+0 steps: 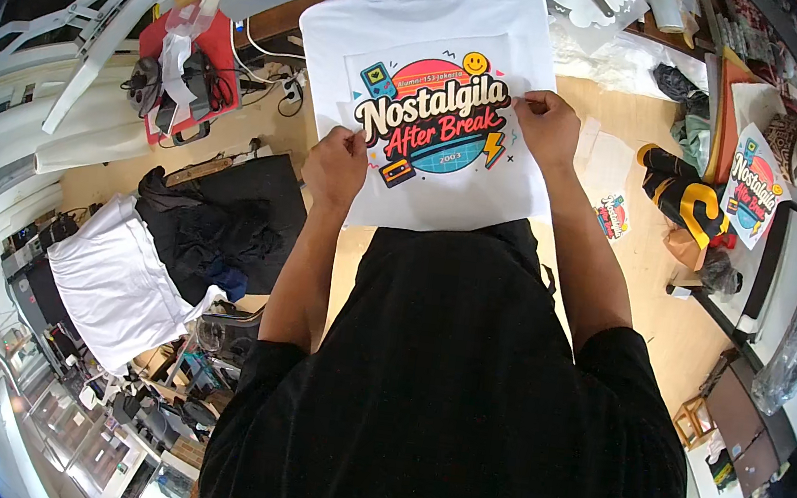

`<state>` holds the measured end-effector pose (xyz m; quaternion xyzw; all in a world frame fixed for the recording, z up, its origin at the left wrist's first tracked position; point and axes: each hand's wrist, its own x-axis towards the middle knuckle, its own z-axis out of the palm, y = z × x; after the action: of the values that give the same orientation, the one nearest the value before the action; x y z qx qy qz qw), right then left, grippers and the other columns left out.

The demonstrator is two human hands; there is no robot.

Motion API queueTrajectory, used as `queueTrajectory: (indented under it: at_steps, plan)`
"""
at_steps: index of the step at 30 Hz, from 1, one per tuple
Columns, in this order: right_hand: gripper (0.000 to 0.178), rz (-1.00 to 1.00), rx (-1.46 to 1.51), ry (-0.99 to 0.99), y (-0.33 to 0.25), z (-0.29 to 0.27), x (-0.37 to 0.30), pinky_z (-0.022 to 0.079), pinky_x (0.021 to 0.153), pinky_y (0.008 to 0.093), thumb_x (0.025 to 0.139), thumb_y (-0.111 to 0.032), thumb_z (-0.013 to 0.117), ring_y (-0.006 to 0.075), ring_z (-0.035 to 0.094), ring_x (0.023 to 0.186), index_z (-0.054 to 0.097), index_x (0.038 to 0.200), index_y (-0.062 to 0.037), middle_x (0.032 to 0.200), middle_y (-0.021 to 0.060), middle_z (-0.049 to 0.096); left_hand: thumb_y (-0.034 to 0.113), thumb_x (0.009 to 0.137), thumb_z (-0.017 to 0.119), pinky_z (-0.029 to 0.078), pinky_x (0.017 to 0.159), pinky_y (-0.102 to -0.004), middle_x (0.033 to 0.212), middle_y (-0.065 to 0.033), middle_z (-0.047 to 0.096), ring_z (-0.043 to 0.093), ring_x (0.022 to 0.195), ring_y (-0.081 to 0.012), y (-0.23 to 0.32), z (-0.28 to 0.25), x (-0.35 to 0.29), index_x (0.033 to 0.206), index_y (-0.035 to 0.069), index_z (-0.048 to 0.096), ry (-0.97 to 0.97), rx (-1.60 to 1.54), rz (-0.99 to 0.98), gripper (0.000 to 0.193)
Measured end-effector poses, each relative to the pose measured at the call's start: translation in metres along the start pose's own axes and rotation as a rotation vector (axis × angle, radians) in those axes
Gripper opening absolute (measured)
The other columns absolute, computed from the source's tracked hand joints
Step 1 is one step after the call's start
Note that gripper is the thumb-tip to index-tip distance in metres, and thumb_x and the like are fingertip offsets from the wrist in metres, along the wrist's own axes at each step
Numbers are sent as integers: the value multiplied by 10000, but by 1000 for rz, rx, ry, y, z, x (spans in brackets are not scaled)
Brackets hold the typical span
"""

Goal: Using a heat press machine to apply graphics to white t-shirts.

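A white T-shirt (332,17) lies spread out in front of me at the top middle. On it rests a transfer film (433,52) with a faint rectangular outline and a colourful print of lettering, a red and blue disc, a smiley and a lightning bolt. My left hand (336,164) is closed at the film's left edge, fingertips pinched beside the lettering. Higher up on the opposite side, my right hand (545,130) pinches the film's right edge. The film looks nearly flat, tilted slightly against the shirt; whether it touches the cloth everywhere I cannot tell.
Right of the shirt lie another printed sheet (612,215) and a black and yellow cloth item (681,196); a further print (753,183) stands beyond. Leftward are a red tray with cables (227,64), dark cloth (212,226) and folded white cloth (116,279).
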<state>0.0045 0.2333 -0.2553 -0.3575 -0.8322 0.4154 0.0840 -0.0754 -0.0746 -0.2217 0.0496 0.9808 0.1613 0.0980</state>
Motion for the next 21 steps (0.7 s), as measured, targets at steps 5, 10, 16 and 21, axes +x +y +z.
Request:
queueTrajectory:
  at_steps: [5,10,16,21]
  plan:
    - [265,-3,-75,18,-11,-12,6,546,651,373,788,-278,799,246,688,655,720,867,-38,718,92,701,323,915,672,545,712,-444,884,-106,728,703,828,-337,8,0,-6,959,86,684,29,56,-63,241]
    - [200,-109,31,152,14,-43,71,523,621,371,823,-264,785,253,685,651,720,815,-75,708,82,697,242,894,692,523,822,-444,1024,-184,637,634,953,-360,-22,0,-35,1097,4,614,447,84,6,323]
    - [391,-183,-476,127,68,-60,262,559,880,487,905,-408,590,432,691,979,708,1231,-228,1043,207,725,371,977,595,508,819,-508,981,-205,647,619,924,-444,-151,72,-198,1108,-11,588,-61,-113,-459,404]
    - [525,21,-791,-84,69,-29,324,494,1027,507,916,-431,588,403,567,1273,613,1363,-156,1341,196,607,639,1015,375,511,820,-476,1212,-158,673,653,1075,-343,-103,106,-286,1253,76,601,-778,-566,-1253,652]
